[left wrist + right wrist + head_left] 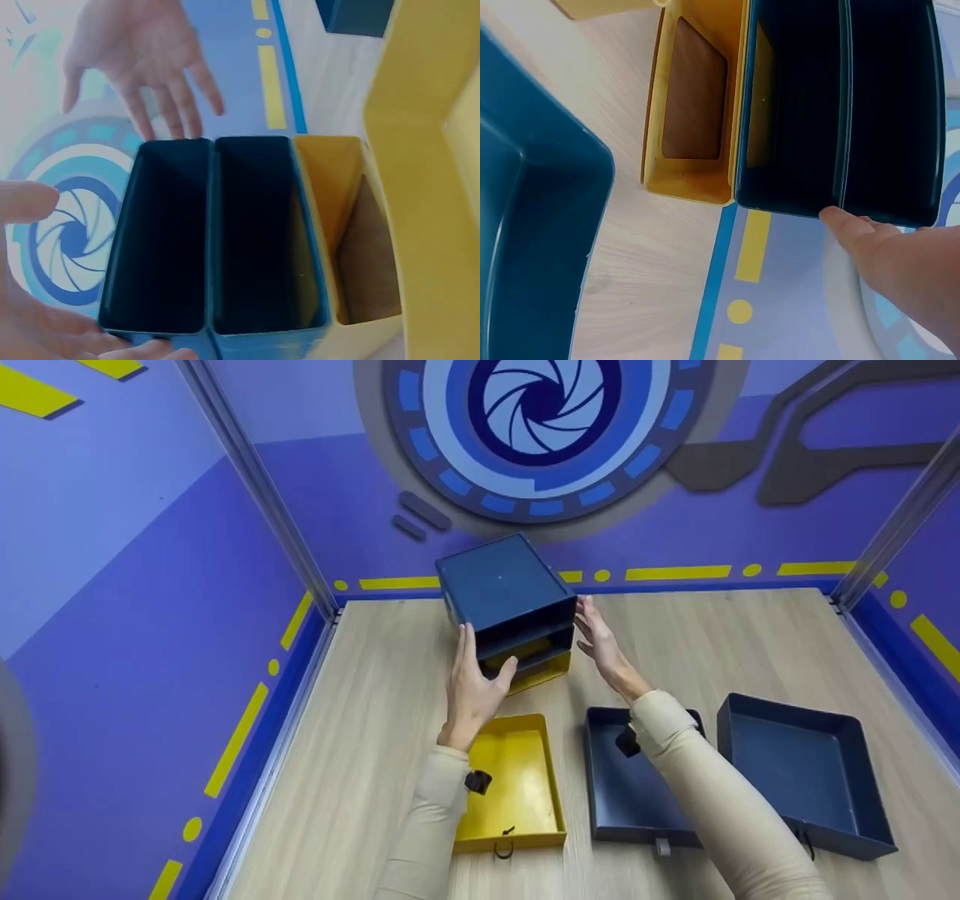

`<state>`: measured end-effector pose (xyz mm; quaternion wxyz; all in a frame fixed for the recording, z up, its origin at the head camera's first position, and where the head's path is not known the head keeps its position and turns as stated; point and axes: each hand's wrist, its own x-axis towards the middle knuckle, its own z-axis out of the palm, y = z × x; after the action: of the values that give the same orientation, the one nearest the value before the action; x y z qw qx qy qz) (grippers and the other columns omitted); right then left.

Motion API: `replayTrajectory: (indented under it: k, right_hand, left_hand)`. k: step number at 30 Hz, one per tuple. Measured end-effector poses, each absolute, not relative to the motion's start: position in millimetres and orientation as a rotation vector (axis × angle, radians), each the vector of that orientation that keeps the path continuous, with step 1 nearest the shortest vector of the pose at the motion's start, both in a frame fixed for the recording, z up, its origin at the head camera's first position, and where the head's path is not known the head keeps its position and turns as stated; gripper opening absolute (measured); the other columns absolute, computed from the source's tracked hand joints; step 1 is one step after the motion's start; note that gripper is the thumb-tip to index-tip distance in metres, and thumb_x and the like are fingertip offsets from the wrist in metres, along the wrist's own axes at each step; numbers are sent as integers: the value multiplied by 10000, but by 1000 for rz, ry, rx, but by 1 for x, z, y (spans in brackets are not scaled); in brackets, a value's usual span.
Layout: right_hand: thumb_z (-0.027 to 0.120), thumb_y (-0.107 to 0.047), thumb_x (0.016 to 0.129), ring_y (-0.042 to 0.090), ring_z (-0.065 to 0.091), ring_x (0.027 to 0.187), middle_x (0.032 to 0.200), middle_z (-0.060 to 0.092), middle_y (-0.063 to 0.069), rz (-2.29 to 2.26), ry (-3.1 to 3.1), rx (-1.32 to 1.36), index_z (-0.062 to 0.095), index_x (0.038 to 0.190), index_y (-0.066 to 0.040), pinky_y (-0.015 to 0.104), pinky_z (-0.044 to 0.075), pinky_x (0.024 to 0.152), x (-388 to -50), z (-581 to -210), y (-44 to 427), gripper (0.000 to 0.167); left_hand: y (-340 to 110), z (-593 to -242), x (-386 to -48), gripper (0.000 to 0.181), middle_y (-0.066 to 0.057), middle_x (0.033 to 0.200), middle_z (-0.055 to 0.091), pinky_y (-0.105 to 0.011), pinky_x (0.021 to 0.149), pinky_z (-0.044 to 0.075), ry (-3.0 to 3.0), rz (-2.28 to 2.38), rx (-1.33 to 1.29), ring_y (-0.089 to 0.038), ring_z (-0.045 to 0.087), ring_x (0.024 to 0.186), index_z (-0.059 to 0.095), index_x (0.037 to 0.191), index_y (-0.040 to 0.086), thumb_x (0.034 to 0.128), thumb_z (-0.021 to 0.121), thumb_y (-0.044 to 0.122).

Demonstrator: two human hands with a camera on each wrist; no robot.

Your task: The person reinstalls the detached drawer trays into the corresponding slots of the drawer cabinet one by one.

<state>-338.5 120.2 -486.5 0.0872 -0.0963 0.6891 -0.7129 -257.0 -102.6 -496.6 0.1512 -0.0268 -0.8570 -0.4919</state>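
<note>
Two dark blue drawer casings (502,581) stand stacked on a yellow casing (551,669) toward the back of the table, their fronts facing me without drawers in them. My left hand (474,690) lies along the stack's left side, fingers straight and thumb spread out across the front. On the right side, my right hand (602,649) has its fingertips at the blue casings' wall with the fingers extended; in the right wrist view they touch near the seam between the two blue casings (844,150). Neither hand is curled round anything.
A yellow drawer (517,772) with a loop pull lies in front of the stack. To its right are a dark blue drawer (619,787), partly under my right arm, and another dark blue drawer (795,765). A patterned wall (315,495) rises behind the table.
</note>
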Motion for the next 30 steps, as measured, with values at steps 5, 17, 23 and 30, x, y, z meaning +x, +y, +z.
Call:
replayTrajectory:
  k: [5,17,23,30]
  right_hand:
    - [172,-544,1106,384,105,1669,1784,125,199,-2115,2092,-302,91,1717,-74,723,124,1285,-339,-483,120,775]
    - [509,-545,1095,464,463,1499,1660,439,228,-1345,2796,-366,446,1614,-70,648,407,1193,-283,-451,188,707]
    - [542,-532,1085,494,668,1229,1454,639,267,-1018,3155,-227,599,1502,-66,689,519,980,-214,-452,244,628]
    - [548,-505,1080,612,617,1151,1411,585,381,-572,3112,148,594,1433,46,713,519,853,-144,-496,321,655]
  left_hand:
    - [-100,-484,-245,980,-158,1787,164,-609,1278,304,-2562,-1329,-62,-409,317,1603,176,1711,67,984,685,484]
    - [-129,-474,-253,770,-73,1789,215,-592,1310,245,-2669,-1267,-162,-338,261,1638,360,1673,132,1056,575,541]
    - [-150,-481,-273,668,-17,1787,231,-593,1315,231,-2663,-1344,-205,-312,256,1643,429,1643,162,1091,528,524]
    - [-152,-488,-286,586,-62,1788,225,-620,1317,195,-2658,-1290,-281,-338,205,1657,475,1613,144,1118,499,456]
